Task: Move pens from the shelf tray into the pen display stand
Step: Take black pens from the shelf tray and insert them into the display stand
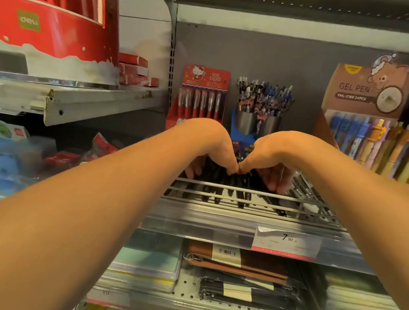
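Head view, black pens (220,181): about ten, loose in shelf tray (245,193).
Left hand (214,148), right hand (266,156): wrists arched, fingers (275,181) curled round pens, thumbs touching.

shelf (217,216) | on it: black pens (240,196), pen cups (246,121), gel-pen box (366,96)

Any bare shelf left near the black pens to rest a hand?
Only a narrow perforated strip behind the wire front rail, right of the loose black pens. Behind, both hands, the red pen card and steel cups crowd it.
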A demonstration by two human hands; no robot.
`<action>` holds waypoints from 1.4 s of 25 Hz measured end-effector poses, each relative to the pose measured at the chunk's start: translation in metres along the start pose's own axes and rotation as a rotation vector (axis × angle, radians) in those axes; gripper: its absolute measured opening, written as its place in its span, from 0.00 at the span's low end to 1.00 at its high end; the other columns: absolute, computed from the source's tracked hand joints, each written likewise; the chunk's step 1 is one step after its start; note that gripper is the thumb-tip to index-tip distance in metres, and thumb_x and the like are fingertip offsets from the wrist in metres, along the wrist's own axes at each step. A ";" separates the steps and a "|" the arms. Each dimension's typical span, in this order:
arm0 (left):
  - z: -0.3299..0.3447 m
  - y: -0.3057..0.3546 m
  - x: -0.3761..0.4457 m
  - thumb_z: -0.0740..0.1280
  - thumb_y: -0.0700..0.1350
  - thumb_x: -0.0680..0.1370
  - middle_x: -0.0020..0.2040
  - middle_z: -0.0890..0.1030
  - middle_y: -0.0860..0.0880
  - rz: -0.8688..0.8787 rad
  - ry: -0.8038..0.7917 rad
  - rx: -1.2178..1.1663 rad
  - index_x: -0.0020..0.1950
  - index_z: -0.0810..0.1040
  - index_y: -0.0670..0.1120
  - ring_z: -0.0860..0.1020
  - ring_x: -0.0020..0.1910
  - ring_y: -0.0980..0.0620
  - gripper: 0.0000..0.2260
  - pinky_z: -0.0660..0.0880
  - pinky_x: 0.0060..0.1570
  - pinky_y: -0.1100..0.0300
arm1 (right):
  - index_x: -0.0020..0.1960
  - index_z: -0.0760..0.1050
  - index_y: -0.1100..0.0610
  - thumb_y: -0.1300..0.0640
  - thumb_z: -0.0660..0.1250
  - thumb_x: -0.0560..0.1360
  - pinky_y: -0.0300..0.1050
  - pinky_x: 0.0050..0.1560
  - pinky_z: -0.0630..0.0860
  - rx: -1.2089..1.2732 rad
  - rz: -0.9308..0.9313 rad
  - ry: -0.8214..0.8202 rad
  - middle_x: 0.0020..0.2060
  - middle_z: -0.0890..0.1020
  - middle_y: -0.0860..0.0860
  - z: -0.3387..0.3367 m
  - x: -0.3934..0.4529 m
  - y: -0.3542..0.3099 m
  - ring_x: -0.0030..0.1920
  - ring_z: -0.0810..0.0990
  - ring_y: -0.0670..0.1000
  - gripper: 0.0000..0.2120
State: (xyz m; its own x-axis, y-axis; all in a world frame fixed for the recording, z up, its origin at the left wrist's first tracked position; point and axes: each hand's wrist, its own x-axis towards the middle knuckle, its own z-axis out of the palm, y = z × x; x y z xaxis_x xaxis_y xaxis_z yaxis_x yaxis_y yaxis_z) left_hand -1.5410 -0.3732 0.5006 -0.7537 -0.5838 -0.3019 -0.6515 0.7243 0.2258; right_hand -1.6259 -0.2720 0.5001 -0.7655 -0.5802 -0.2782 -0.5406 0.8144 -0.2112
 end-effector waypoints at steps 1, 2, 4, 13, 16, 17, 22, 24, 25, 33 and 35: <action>0.001 0.000 0.000 0.70 0.53 0.77 0.63 0.76 0.40 0.002 0.001 0.002 0.73 0.67 0.42 0.82 0.54 0.41 0.29 0.83 0.52 0.46 | 0.54 0.73 0.67 0.47 0.71 0.78 0.46 0.24 0.79 0.006 0.003 0.006 0.44 0.81 0.63 0.001 0.001 -0.001 0.31 0.83 0.56 0.22; 0.001 0.000 0.000 0.69 0.51 0.78 0.61 0.76 0.39 0.008 0.010 0.008 0.73 0.68 0.41 0.81 0.55 0.40 0.27 0.82 0.53 0.45 | 0.51 0.72 0.67 0.48 0.70 0.78 0.46 0.24 0.79 0.014 0.004 0.014 0.44 0.81 0.62 0.002 0.001 -0.001 0.27 0.83 0.55 0.21; 0.002 -0.004 0.000 0.67 0.49 0.80 0.58 0.77 0.38 0.016 0.043 0.020 0.71 0.69 0.40 0.81 0.55 0.40 0.23 0.82 0.55 0.46 | 0.49 0.72 0.65 0.48 0.70 0.78 0.45 0.23 0.78 0.033 0.001 0.025 0.43 0.80 0.61 0.003 0.001 -0.002 0.21 0.81 0.53 0.19; 0.005 -0.023 0.000 0.64 0.48 0.83 0.53 0.76 0.41 0.019 0.062 -0.149 0.67 0.71 0.39 0.76 0.38 0.46 0.16 0.82 0.38 0.52 | 0.49 0.73 0.64 0.49 0.70 0.79 0.43 0.24 0.79 0.100 -0.082 0.003 0.35 0.80 0.58 0.002 -0.003 0.008 0.19 0.78 0.50 0.17; 0.005 -0.026 -0.002 0.61 0.43 0.84 0.43 0.73 0.43 0.024 0.081 -0.340 0.59 0.68 0.42 0.72 0.32 0.51 0.07 0.77 0.24 0.63 | 0.52 0.74 0.65 0.49 0.69 0.80 0.42 0.25 0.78 0.136 -0.120 -0.001 0.31 0.80 0.57 -0.001 -0.001 0.013 0.20 0.77 0.51 0.18; 0.004 -0.027 -0.004 0.60 0.42 0.85 0.41 0.72 0.44 0.035 0.083 -0.381 0.57 0.68 0.43 0.69 0.30 0.51 0.04 0.72 0.22 0.65 | 0.52 0.75 0.65 0.49 0.69 0.80 0.42 0.25 0.78 0.157 -0.134 0.004 0.29 0.79 0.56 -0.003 0.000 0.016 0.20 0.77 0.51 0.18; -0.001 -0.033 -0.013 0.61 0.40 0.84 0.38 0.70 0.45 0.139 0.123 -0.515 0.49 0.68 0.44 0.67 0.32 0.52 0.04 0.67 0.21 0.66 | 0.48 0.73 0.64 0.49 0.67 0.81 0.42 0.25 0.77 0.321 -0.202 0.044 0.24 0.79 0.54 -0.011 0.010 0.027 0.22 0.77 0.52 0.17; 0.000 -0.033 -0.013 0.61 0.39 0.83 0.40 0.71 0.45 0.199 0.143 -0.552 0.49 0.68 0.44 0.68 0.33 0.52 0.04 0.67 0.21 0.67 | 0.51 0.72 0.64 0.50 0.64 0.82 0.43 0.25 0.77 0.453 -0.218 0.073 0.27 0.80 0.56 -0.013 0.016 0.030 0.24 0.79 0.53 0.15; 0.000 -0.033 -0.013 0.61 0.38 0.82 0.40 0.71 0.45 0.235 0.147 -0.582 0.49 0.68 0.43 0.68 0.32 0.53 0.03 0.66 0.21 0.67 | 0.54 0.71 0.65 0.52 0.62 0.83 0.44 0.25 0.78 0.537 -0.225 0.081 0.30 0.81 0.58 -0.014 0.019 0.031 0.25 0.80 0.54 0.14; 0.007 -0.027 -0.012 0.63 0.40 0.80 0.39 0.74 0.49 0.478 0.066 -0.775 0.59 0.69 0.44 0.70 0.28 0.57 0.09 0.65 0.23 0.65 | 0.48 0.70 0.58 0.52 0.57 0.85 0.36 0.20 0.59 1.294 -0.388 0.309 0.32 0.70 0.53 -0.026 0.039 0.017 0.27 0.63 0.48 0.12; 0.009 -0.025 -0.011 0.64 0.40 0.79 0.40 0.74 0.49 0.502 0.049 -0.786 0.61 0.69 0.44 0.71 0.29 0.57 0.11 0.66 0.24 0.65 | 0.48 0.74 0.56 0.44 0.60 0.83 0.34 0.20 0.56 1.246 -0.396 0.298 0.32 0.72 0.51 -0.029 0.038 0.013 0.27 0.64 0.46 0.15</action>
State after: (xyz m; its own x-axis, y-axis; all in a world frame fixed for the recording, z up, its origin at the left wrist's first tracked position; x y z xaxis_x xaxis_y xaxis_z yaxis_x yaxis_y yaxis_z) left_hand -1.5156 -0.3812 0.4900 -0.9541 -0.2974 0.0356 -0.1072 0.4500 0.8866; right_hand -1.6722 -0.2829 0.5139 -0.7651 -0.6186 0.1790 -0.1872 -0.0522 -0.9809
